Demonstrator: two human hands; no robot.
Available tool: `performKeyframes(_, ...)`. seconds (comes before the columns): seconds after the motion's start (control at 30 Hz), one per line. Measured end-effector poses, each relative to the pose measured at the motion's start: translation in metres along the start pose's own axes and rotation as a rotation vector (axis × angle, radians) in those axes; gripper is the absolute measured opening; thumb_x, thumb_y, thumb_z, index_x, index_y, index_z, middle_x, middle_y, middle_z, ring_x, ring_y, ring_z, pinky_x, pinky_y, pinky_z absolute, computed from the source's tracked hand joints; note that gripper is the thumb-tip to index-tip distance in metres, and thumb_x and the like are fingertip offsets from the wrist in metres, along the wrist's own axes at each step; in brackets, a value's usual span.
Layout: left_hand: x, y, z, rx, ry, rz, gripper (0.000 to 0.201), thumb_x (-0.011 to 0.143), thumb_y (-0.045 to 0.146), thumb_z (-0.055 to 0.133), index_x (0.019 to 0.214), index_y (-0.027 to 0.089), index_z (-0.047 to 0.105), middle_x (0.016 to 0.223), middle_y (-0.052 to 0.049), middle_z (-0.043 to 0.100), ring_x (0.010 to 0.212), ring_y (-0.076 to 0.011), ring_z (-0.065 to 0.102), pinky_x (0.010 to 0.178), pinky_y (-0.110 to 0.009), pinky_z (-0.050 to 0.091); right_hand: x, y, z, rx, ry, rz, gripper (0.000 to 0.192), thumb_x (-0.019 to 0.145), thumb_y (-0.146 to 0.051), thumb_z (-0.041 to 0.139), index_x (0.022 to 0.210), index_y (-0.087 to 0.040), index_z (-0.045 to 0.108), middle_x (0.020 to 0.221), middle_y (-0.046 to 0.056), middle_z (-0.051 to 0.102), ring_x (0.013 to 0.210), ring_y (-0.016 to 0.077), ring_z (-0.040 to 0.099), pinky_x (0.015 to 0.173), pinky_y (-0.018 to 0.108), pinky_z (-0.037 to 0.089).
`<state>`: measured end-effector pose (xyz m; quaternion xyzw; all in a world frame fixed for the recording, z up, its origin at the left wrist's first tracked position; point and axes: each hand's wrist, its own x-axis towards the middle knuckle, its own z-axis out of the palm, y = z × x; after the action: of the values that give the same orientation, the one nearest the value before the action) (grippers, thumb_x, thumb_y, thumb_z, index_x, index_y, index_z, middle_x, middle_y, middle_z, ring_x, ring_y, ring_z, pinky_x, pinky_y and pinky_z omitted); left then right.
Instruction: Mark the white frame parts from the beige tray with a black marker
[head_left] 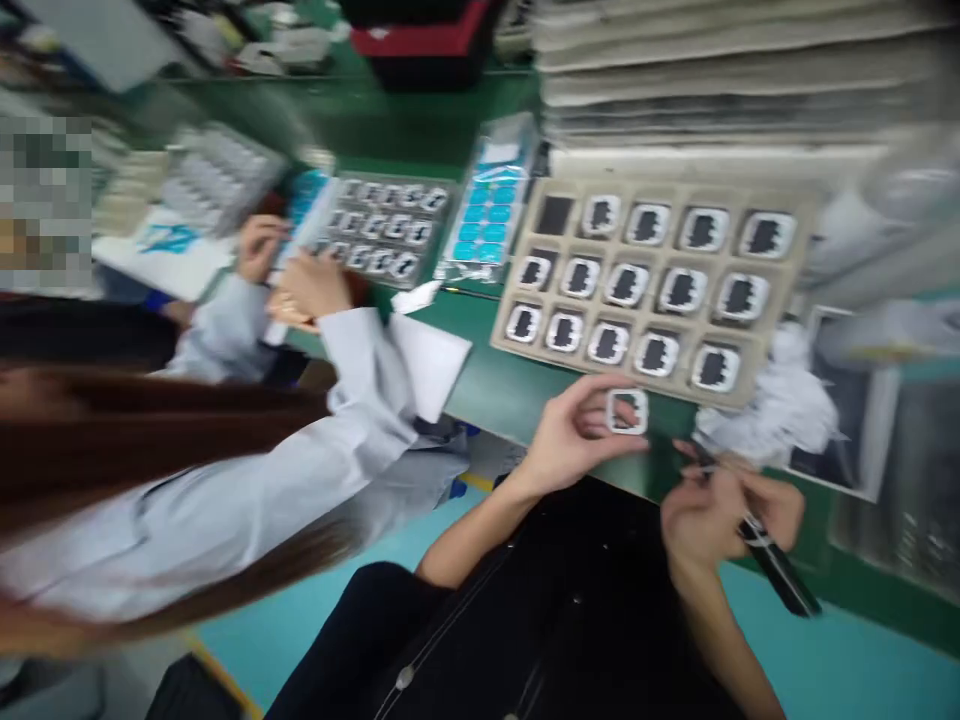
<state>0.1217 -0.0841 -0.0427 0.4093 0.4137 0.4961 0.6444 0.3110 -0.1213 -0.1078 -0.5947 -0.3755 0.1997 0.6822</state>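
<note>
My left hand [574, 435] pinches a small white square frame part [628, 411] just above the green bench edge. My right hand [724, 510] grips a thin dark tool [776, 570] like a pen, its tip pointing toward the part. Right behind both hands lies a beige tray [780, 190] with rows of white-rimmed dark parts in its pockets; one pocket at the top left holds only a dark square. The picture is blurred by motion.
A co-worker in a white coat [247, 480] sits to my left, hands [300, 270] on a grey tray of similar parts [382, 230]. A blue-label sheet [487, 205], white paper [427, 360], stacked trays [712, 70] and crumpled white material [787, 410] crowd the green bench [510, 390].
</note>
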Motion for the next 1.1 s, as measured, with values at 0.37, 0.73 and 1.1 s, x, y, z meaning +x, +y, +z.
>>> performKeyframes(0.37,-0.006,-0.033,-0.001,0.452,-0.085,0.237,0.038,0.107,0.024,0.093,0.141,0.026,0.077,0.125,-0.003,0.095,0.112,-0.0216,0.097,0.106,-0.03,0.078,-0.004,-0.029,0.006,0.041,-0.324,-0.25,0.011,0.111,-0.021,0.083,0.112,-0.03,0.077,0.09,0.0,0.085,0.094,0.0299,0.093,0.086,0.05,0.082)
performKeyframes(0.73,-0.012,-0.036,-0.002,0.675,-0.058,0.302,0.034,0.111,0.022,0.086,0.144,0.028,0.08,0.128,-0.003,0.095,0.105,-0.0194,0.095,0.097,-0.026,0.076,-0.001,-0.042,0.012,-0.096,-0.299,-0.349,0.016,0.109,-0.015,0.083,0.115,-0.03,0.08,0.097,0.001,0.09,0.094,0.0296,0.095,0.079,0.043,0.082)
performKeyframes(1.1,-0.014,-0.035,0.0,0.681,-0.038,0.324,0.033,0.112,0.022,0.084,0.144,0.028,0.083,0.126,-0.002,0.095,0.102,-0.0176,0.094,0.095,-0.024,0.075,-0.002,-0.043,0.015,-0.105,-0.287,-0.345,0.015,0.108,-0.015,0.084,0.112,-0.029,0.08,0.097,0.001,0.09,0.092,0.0287,0.095,0.08,0.041,0.082)
